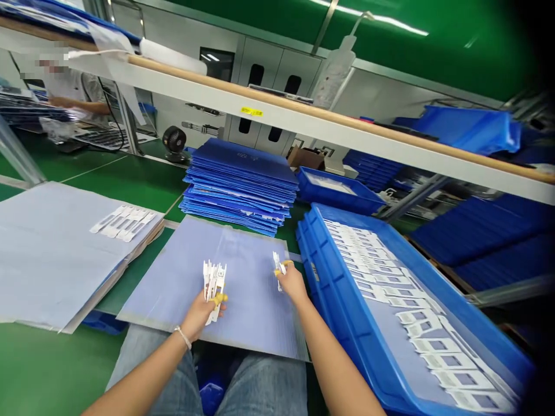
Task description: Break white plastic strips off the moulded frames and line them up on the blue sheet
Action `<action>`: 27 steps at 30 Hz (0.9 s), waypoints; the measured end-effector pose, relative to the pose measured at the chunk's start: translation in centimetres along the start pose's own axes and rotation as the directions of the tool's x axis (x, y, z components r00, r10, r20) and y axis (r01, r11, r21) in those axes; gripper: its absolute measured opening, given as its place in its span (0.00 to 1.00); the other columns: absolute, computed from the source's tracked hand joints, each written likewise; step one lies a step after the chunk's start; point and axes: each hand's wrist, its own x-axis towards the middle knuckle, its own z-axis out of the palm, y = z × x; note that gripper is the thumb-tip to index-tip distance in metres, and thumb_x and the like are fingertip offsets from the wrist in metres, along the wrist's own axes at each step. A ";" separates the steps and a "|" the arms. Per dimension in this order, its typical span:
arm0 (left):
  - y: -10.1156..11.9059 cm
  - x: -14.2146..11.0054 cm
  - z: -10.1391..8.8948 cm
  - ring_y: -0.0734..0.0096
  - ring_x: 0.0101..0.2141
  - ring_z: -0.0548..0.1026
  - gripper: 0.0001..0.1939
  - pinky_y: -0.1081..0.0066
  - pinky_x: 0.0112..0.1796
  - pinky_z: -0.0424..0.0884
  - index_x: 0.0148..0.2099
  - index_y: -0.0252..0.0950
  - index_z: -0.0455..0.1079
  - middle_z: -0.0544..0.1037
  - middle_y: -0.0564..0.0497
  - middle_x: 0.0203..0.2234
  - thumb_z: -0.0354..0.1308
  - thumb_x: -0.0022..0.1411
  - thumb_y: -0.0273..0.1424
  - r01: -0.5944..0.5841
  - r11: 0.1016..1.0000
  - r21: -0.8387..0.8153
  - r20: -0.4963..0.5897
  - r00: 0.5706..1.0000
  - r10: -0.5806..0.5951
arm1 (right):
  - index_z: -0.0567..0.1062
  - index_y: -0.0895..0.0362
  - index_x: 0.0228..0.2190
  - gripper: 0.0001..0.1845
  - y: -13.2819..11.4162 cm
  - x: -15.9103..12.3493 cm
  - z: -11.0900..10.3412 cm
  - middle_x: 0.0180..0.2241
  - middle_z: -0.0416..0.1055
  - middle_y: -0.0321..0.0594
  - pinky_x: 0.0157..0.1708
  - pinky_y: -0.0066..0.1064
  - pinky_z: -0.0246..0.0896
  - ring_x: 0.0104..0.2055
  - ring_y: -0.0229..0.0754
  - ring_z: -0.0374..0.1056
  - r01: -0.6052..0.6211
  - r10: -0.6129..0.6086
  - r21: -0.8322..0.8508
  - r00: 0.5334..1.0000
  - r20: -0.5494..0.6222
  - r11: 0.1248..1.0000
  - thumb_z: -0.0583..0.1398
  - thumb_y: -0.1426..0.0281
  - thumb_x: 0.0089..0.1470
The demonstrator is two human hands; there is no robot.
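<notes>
A long green-topped desk [130,179] fills the view, with a bright blue plastic crate [390,257] along its right side. On the crate's pale lining, overlapping rows of white die-cut rectangular frames [437,358] run from the far end to the near end, so this container looks well filled. Beyond it stand a tall stack of blue corrugated plastic sheets [240,185] and, just beside that, a smaller blue plastic tray [329,199] with something pale inside. At the far left, a co-worker [73,95] is busy at another part of the desk.

Left of centre, a large pale-blue corrugated sheet [52,254] carries only a short cluster of white strips [124,223] near one corner, and the rest of its surface is bare. A second pale-blue corrugated sheet [255,300] lies over the person's jeans [264,387], with nothing set on it yet.

Both hands are closed and held above this nearer sheet. The left hand [202,315] grips a thick bundle of white die-cut pieces [214,283], and a yellow finger cot [219,299] shows on one finger. The right hand [292,283] pinches a thinner bundle of white pieces [278,264].
</notes>
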 end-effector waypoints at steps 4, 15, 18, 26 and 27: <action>-1.1 0.9 -0.7 0.68 0.33 0.73 0.50 0.69 0.34 0.72 0.55 0.29 0.60 0.74 0.44 0.39 0.70 0.35 0.52 0.024 0.999 -0.043 0.001 1.000 -0.024 | 0.66 0.66 0.52 0.24 -0.3 4.0 0.2 0.39 0.74 0.52 0.34 0.30 0.59 0.41 0.49 0.72 -0.069 0.066 -0.140 0.997 -0.027 0.988 0.59 0.68 0.55; -1.4 1.2 -0.8 0.65 0.35 0.74 0.51 0.66 0.37 0.72 0.53 0.27 0.59 0.75 0.43 0.39 0.71 0.33 0.53 0.074 0.996 -0.049 -0.015 0.997 -0.075 | 0.73 0.65 0.41 0.14 0.3 8.2 1.0 0.39 0.74 0.55 0.38 0.32 0.63 0.43 0.51 0.72 -0.086 0.086 -0.311 0.996 -0.016 0.947 0.58 0.69 0.57; -1.3 1.1 -0.8 0.65 0.34 0.74 0.50 0.66 0.37 0.72 0.53 0.27 0.59 0.75 0.43 0.38 0.71 0.34 0.52 0.087 0.996 -0.035 0.000 0.996 -0.087 | 0.73 0.66 0.42 0.14 0.7 8.4 1.3 0.39 0.74 0.54 0.38 0.31 0.63 0.43 0.51 0.72 -0.079 0.077 -0.327 0.997 -0.021 0.942 0.58 0.69 0.56; -0.3 0.6 -0.4 0.65 0.34 0.74 0.47 0.67 0.37 0.72 0.50 0.28 0.60 0.76 0.43 0.36 0.72 0.32 0.48 0.127 0.989 -0.072 -0.012 0.992 -0.128 | 0.72 0.65 0.42 0.15 1.0 7.9 1.5 0.39 0.74 0.54 0.37 0.31 0.63 0.42 0.51 0.72 -0.068 0.061 -0.350 0.998 -0.030 0.934 0.58 0.66 0.57; -0.3 0.7 -0.5 0.64 0.34 0.74 0.46 0.66 0.37 0.72 0.50 0.28 0.61 0.76 0.43 0.37 0.72 0.32 0.47 0.127 0.989 -0.073 -0.014 0.992 -0.128 | 0.72 0.65 0.42 0.15 1.1 7.8 1.5 0.39 0.74 0.54 0.36 0.31 0.63 0.42 0.51 0.72 -0.071 0.066 -0.351 0.997 -0.026 0.934 0.58 0.66 0.57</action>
